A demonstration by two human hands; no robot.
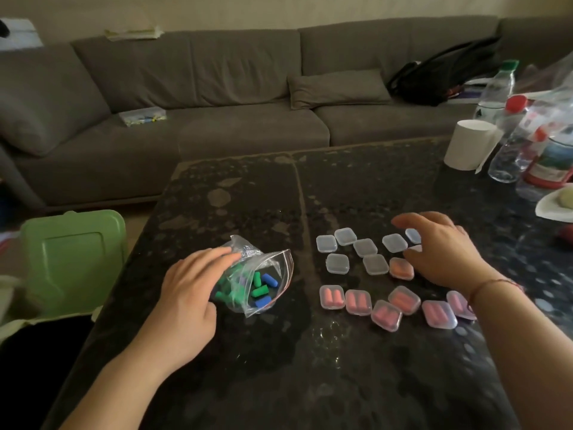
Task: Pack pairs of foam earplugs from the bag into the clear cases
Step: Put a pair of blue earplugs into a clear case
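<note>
dark speckled stone table [248, 193] holds everything. left hand [189, 293] lies flat on clear zip bag [266, 274] of green and blue foam earplugs [259, 290]. right hand [440, 252], fingers spread, holding nothing, hovers over small clear square cases [338, 262]; nearer cases [332, 297] hold pink pairs.
</note>
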